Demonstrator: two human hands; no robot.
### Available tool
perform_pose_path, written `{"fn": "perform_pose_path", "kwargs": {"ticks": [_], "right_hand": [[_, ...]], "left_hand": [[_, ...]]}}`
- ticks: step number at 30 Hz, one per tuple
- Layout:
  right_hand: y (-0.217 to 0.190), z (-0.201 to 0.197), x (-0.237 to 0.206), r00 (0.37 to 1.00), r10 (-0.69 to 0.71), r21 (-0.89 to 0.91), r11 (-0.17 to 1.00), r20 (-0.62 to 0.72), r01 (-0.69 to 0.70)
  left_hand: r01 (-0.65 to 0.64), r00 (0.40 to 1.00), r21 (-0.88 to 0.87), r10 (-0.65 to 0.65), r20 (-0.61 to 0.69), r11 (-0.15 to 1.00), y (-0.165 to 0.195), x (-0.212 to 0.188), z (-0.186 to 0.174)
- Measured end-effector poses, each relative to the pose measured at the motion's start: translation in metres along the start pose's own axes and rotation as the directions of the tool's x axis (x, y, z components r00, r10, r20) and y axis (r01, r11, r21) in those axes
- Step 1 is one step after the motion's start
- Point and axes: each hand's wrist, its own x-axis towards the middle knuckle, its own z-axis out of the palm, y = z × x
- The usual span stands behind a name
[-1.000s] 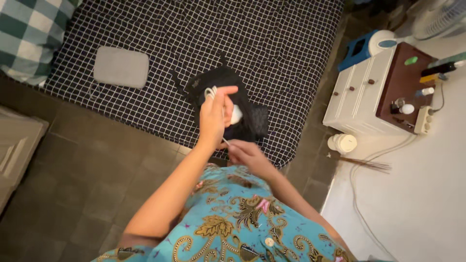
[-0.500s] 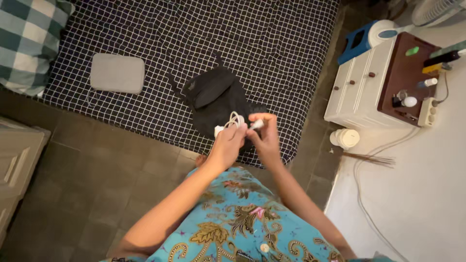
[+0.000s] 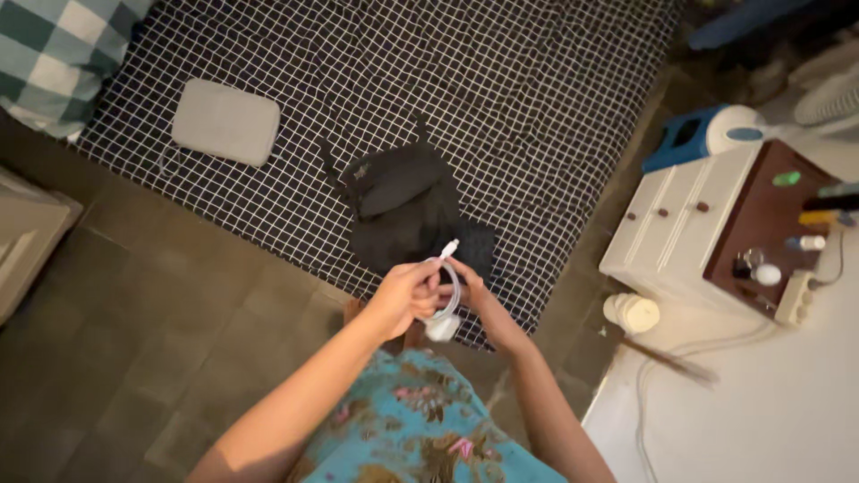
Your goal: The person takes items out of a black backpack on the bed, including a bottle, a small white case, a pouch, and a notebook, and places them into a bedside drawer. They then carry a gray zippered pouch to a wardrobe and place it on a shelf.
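Left hand [image 3: 404,300] and right hand [image 3: 467,288], fingers closed on a looped white cable [image 3: 445,300], middle of the frame, black bag [image 3: 403,201] just above on the checked bed [image 3: 501,98]

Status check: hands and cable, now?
Left hand and right hand both gripping coiled white cable with plug. Black bag beyond on checked bedspread. Nothing between.

Few pkgs, no signs/screens: small white cylindrical tub [image 3: 631,313] on floor just beside white drawer cabinet [image 3: 662,237]; small green [image 3: 786,179], yellow [image 3: 816,216] & white [image 3: 810,242] bottles lying on cabinet's brown top. Labels too small to tell.
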Motion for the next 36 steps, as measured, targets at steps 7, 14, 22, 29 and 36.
{"fn": "perform_pose_path", "kwargs": {"ticks": [7, 14, 22, 29, 36], "right_hand": [[0.05, -0.013, 0.074, 0.971, -0.093, -0.159, 0.986, -0.221, 0.058], [0.094, 0.01, 0.162, 0.858, -0.025, 0.303, 0.93, -0.513, 0.209], [0.144, -0.005, 0.267, 0.668, -0.229, -0.216, 0.971, -0.708, 0.104], [0.138, -0.056, 0.297, 0.692, 0.157, 0.164, 0.985, -0.704, -0.057], [0.132, -0.074, 0.392, 0.55, 0.104, 0.308, 0.905, -0.828, 0.293]], "left_hand": [[0.192, 0.98, 0.576, -0.118, -0.163, 0.795, 0.003, 0.065, -0.053], [-0.104, 0.755, 0.86, 0.603, -0.259, 0.499, 0.025, 0.121, -0.086], [-0.117, 0.675, 0.744, 0.602, -0.427, 0.658, 0.032, 0.222, -0.169], [-0.022, 0.641, 0.999, 0.768, -0.006, 0.026, 0.087, 0.241, -0.254], [0.051, 0.807, 0.97, 0.582, 0.099, -0.236, 0.111, 0.264, -0.291]]}}
